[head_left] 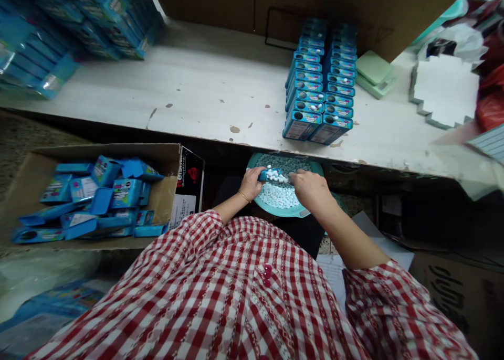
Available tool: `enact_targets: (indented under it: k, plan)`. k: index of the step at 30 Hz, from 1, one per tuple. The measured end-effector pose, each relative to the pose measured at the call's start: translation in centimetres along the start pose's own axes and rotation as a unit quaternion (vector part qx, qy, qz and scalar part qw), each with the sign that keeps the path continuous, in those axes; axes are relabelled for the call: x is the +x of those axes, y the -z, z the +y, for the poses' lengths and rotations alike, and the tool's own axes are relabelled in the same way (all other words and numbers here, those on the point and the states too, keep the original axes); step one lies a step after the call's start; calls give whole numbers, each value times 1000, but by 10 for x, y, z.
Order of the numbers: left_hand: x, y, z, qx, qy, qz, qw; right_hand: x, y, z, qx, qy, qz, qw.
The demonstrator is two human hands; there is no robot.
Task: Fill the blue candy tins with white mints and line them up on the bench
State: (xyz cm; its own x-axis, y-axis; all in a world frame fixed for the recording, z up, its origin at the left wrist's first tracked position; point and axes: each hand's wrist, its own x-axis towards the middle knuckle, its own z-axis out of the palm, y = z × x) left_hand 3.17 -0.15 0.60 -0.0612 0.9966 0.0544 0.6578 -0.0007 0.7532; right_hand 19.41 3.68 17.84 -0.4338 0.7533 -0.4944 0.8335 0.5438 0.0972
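Note:
My left hand [251, 183] is closed around a small blue box [269, 174] that lies open over a teal basin [302, 211] of white candies [277, 194]. White candies are heaped on the box. My right hand [310, 188] hovers just right of the box, fingers curled over the candies; what it pinches, if anything, is hidden. Both hands sit below the front edge of the white worktable [205, 95].
Two rows of filled blue boxes [321, 82] stand on the table. A cardboard carton [165, 197] at my left holds several empty blue boxes [98, 197]. Wrapped blue packs [59, 29] pile at the far left. A green scale [376, 71] and white foam [444, 90] lie at the right.

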Motion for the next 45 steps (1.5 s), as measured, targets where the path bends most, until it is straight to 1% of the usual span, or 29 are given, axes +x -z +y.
enact_targets:
  k: [5, 8, 10, 12, 13, 15, 17, 18, 20, 22, 23, 25, 27, 29, 32, 34, 36, 38, 39, 40, 42, 44, 45]
  plan:
    - [2, -6, -1, -11, -20, -8, 1000, -4, -5, 0, -4, -4, 13, 1000]
    - [3, -8, -3, -25, -11, -1, 1000, -8, -2, -3, -2, -3, 19, 1000]
    - [4, -8, -6, -40, 1, 9, 999, -13, -1, 1, 8, -5, 28, 1000]
    - [4, -6, -10, -60, 8, 20, 998, -16, -7, 14, 26, -18, 45, 998]
    - [4, -5, -12, -73, 10, 25, 997, -16, -15, 23, 40, -30, 55, 997]
    - [4, -2, -14, -103, 12, 34, 994, -11, -38, 43, 73, -59, 69, 993]
    - [3, 1, -16, -133, 12, 39, 990, 2, -70, 58, 116, -88, 68, 987]
    - [2, 2, -16, -146, 10, 40, 988, 12, -88, 61, 139, -95, 61, 984]
    - [0, 5, -15, -163, 6, 46, 986, 34, -121, 54, 193, -117, 34, 974]
    - [-2, 8, -14, -166, 5, 51, 985, 57, -147, 33, 230, -114, 18, 966]
    - [-3, 10, -14, -165, 9, 59, 984, 68, -156, 21, 247, -107, 15, 963]
    - [-5, 16, -14, -160, 20, 78, 984, 85, -167, 1, 282, -90, 19, 955]
    - [-5, 24, -15, -154, 28, 96, 983, 94, -171, -7, 322, -74, 25, 943]
    - [-5, 31, -18, -146, 31, 109, 983, 94, -171, 1, 359, -60, 29, 931]
    - [-3, 35, -21, -134, 27, 109, 985, 78, -164, 31, 399, -51, 30, 915]
    - [-2, 32, -21, -121, 22, 98, 988, 59, -153, 50, 418, -46, 42, 906]
    - [-1, 25, -18, -98, 15, 81, 992, 39, -133, 62, 421, -26, 83, 903]
    - [0, 17, -12, -71, 8, 63, 995, 20, -107, 62, 387, 1, 129, 913]
    - [1, 13, -8, -59, 3, 52, 997, 13, -93, 58, 351, 6, 141, 926]
    - [1, 10, -5, -49, -3, 42, 998, 7, -79, 53, 305, 3, 141, 942]
    - [1, 6, 1, -35, -16, 25, 999, -2, -56, 39, 210, -17, 120, 970]
    - [0, 6, 5, -27, -26, 17, 999, -5, -42, 29, 141, -33, 97, 985]
    - [0, 7, 6, -25, -27, 18, 999, -6, -39, 26, 127, -37, 93, 987]
